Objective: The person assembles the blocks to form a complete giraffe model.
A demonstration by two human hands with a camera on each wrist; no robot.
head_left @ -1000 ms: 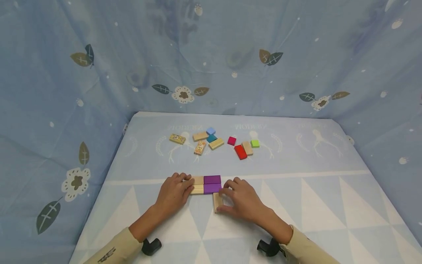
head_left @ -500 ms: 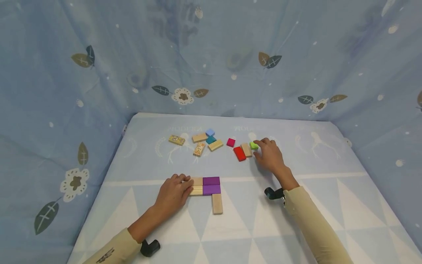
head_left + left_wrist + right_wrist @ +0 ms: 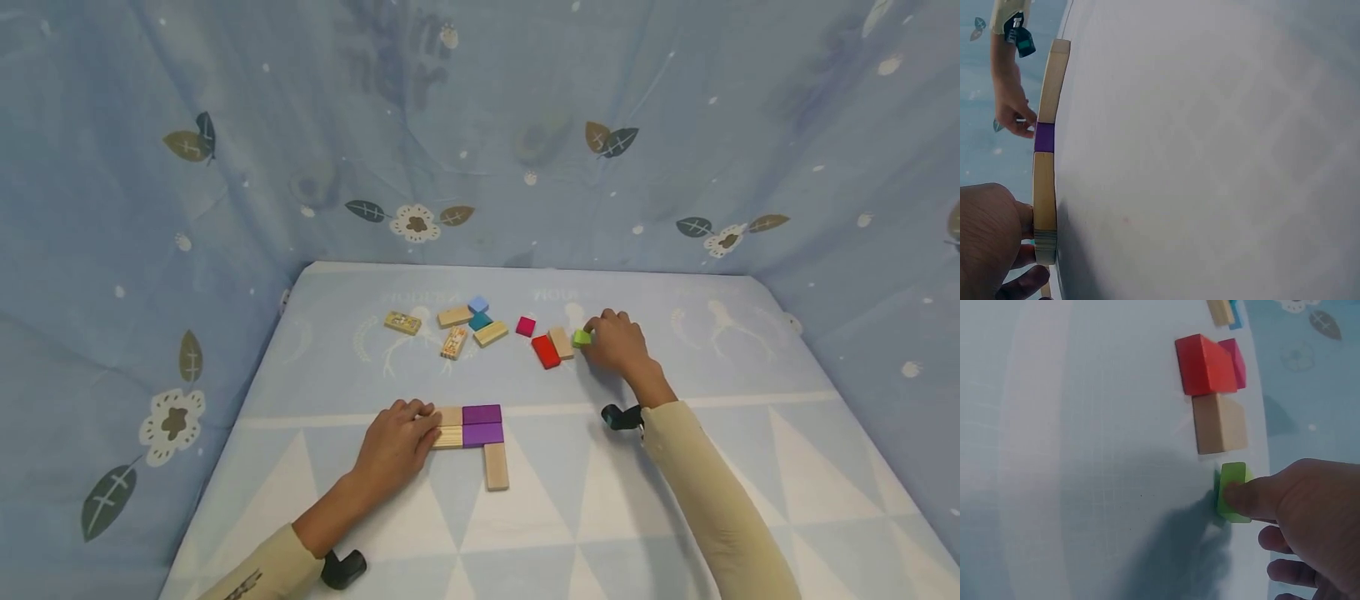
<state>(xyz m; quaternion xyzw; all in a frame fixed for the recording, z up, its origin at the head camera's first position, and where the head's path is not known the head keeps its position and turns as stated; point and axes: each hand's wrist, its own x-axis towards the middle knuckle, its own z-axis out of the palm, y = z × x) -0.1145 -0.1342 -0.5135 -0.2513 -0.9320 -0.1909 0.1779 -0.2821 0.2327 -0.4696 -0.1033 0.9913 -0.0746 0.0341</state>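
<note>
My right hand point(image 3: 617, 342) pinches a small lime-green block point(image 3: 1234, 494) at the back right, its thumb against one face in the right wrist view. My left hand point(image 3: 393, 442) rests with its fingertips on the left ends of two plain wooden blocks point(image 3: 450, 437). Two purple blocks point(image 3: 482, 433) lie side by side against the right ends of these. Below the purple pair, another plain wooden block point(image 3: 496, 467) lies lengthwise toward me. In the left wrist view the row shows edge-on, with the left hand point(image 3: 988, 244) beside it.
Left of the green block lie a plain block point(image 3: 561, 342), a red block point(image 3: 546, 352) and a crimson one point(image 3: 526, 327). Farther left are a teal block point(image 3: 480, 321), a light blue one point(image 3: 477, 304) and several wooden blocks, including a patterned one point(image 3: 402, 322). A patterned curtain point(image 3: 480, 125) stands behind.
My right hand has let go of the plain block below the purple pair, moved to the back right and taken hold of the green block. The left hand has stayed in place.
</note>
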